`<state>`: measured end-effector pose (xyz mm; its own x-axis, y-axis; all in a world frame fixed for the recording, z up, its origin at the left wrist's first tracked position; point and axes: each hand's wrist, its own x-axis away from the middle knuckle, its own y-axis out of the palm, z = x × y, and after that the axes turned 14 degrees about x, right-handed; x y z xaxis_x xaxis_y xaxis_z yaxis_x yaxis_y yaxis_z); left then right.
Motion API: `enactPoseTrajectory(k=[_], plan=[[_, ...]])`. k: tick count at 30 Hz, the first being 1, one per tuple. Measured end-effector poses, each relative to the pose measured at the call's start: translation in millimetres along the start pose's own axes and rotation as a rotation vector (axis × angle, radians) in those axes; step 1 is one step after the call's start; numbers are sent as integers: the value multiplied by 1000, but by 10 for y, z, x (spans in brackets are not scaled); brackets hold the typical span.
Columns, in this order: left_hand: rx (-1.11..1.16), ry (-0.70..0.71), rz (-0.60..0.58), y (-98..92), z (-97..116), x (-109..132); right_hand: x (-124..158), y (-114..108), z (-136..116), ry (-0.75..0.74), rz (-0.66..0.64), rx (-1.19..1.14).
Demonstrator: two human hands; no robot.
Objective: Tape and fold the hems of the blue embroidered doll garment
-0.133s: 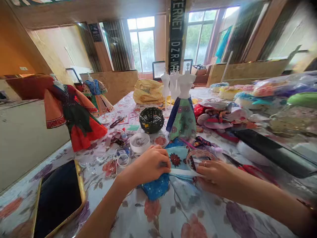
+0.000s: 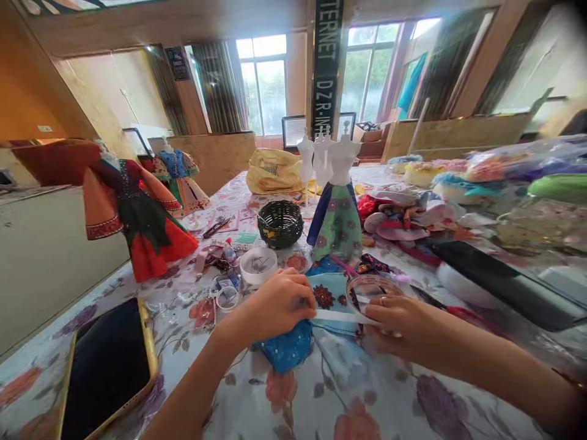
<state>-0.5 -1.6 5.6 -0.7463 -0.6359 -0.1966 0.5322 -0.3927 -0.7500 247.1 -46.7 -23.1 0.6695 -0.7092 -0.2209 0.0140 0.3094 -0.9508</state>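
While tape (image 2: 342,316) was pinched by left hand (image 2: 288,300) and its roll (image 2: 373,280) by right hand (image 2: 389,315) over light-blue fabric (image 2: 330,283), mis-sticking was risked through slack.

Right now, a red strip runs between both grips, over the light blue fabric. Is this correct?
The colour is wrong: the head view shows a white strip between the left grip and the right grip, over the light blue fabric.

The dark upright sign (image 2: 326,66) reads "TERNET DZR-IN".
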Motion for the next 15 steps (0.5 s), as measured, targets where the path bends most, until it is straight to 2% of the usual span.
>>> enactPoseTrajectory(k=[5, 15], plan=[[108, 29, 198, -42, 38, 7, -13, -56, 35, 34, 77, -95], [438, 135, 588, -133, 71, 5, -49, -170, 117, 172, 175, -576]])
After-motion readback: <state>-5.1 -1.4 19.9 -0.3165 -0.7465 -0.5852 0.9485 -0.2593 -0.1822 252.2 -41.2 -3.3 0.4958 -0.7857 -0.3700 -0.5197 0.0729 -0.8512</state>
